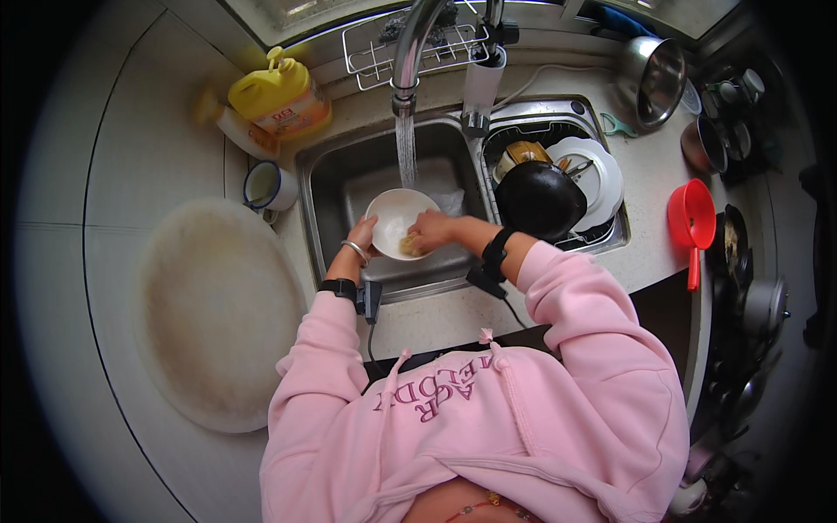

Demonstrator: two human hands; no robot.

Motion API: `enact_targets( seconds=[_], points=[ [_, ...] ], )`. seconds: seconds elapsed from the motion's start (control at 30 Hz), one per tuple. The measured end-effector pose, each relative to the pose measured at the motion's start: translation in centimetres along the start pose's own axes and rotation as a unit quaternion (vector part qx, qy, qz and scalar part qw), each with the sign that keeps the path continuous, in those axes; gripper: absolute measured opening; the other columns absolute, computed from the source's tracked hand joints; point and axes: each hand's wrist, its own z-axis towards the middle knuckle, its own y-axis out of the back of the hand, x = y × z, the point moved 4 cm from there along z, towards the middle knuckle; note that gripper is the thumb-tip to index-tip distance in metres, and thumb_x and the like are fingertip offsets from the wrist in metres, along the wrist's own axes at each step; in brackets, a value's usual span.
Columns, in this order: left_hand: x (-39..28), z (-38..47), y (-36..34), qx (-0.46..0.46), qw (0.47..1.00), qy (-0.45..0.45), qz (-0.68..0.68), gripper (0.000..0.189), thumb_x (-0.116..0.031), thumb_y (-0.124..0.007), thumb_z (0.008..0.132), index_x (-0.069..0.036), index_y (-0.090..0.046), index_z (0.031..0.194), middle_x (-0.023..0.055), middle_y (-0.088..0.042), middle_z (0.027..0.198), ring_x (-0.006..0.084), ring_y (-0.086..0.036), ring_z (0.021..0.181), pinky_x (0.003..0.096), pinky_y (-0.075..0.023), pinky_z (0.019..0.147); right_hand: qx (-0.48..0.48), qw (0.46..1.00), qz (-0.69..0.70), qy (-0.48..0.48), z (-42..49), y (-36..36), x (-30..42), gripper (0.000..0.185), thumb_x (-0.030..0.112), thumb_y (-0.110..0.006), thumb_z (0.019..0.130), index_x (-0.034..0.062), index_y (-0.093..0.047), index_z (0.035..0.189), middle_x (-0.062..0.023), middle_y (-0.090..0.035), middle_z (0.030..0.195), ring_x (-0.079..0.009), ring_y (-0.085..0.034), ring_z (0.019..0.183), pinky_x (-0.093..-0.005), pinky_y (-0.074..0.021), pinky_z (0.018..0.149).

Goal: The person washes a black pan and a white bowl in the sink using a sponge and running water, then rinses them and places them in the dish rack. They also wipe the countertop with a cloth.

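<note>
My left hand grips the left rim of a white bowl, which is tilted over the left basin of a stainless steel sink. Inside the bowl, my right hand presses a yellowish scrubbing pad against the inner wall near its lower right side. Water streams from the chrome faucet just behind the bowl. Something pale and translucent lies in the basin to the bowl's right. My fingers partly hide the pad.
A dish rack in the right basin holds a black wok and white plates. Yellow detergent bottles and an enamel mug stand left. A round board leans there. Right are a red ladle and a steel bowl.
</note>
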Motion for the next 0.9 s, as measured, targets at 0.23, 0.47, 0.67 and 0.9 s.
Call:
enact_targets(
  seconds=[0.23,0.47,0.67,0.9],
  points=[
    [-0.1,-2.4,-2.9,0.045,0.991,0.054,-0.118,0.054,-0.046,-0.032,0.092,-0.012,-0.032,0.134,0.0134,-0.042,0.132,0.0358,-0.041,0.120,0.0595,-0.0324,0.094,-0.307,0.940,-0.037,-0.147,3.2,1.0,-1.3,0.026,0.020,-0.059,0.072,0.0092,-0.060,0.095,-0.0178,-0.048,0.106,-0.0390,-0.047,0.101,-0.0451,-0.0424,0.083],
    [-0.2,-3.6,-2.7,0.116,0.980,0.118,-0.114,0.067,-0.067,-0.025,0.085,-0.019,-0.039,0.130,0.0116,-0.045,0.130,0.0355,-0.046,0.115,0.0605,-0.0377,0.088,-0.072,0.982,0.173,0.024,5.4,-2.6,1.6,0.029,0.014,-0.067,0.065,0.0098,-0.061,0.093,-0.0161,-0.053,0.101,-0.0353,-0.049,0.099,-0.0429,-0.0411,0.086],
    [-1.6,-3.5,-3.0,0.112,0.987,0.090,-0.070,0.064,-0.066,-0.033,0.083,-0.022,-0.041,0.129,0.0065,-0.045,0.131,0.0322,-0.043,0.119,0.0570,-0.0335,0.093,-0.228,0.932,-0.235,0.157,3.3,1.5,1.8,0.018,0.024,-0.053,0.074,0.0143,-0.068,0.074,-0.0113,-0.055,0.101,-0.0271,-0.051,0.099,-0.0403,-0.0406,0.084],
    [-4.6,-1.1,-2.0,-0.170,0.982,-0.086,-0.012,0.059,-0.051,-0.043,0.087,-0.007,-0.039,0.127,0.0154,-0.051,0.116,0.0361,-0.054,0.102,0.0576,-0.0474,0.068,0.011,0.990,-0.106,-0.094,2.7,0.6,-1.6,0.029,0.031,-0.056,0.074,0.0110,-0.066,0.091,-0.0114,-0.055,0.103,-0.0318,-0.054,0.096,-0.0420,-0.0429,0.083]
  ],
)
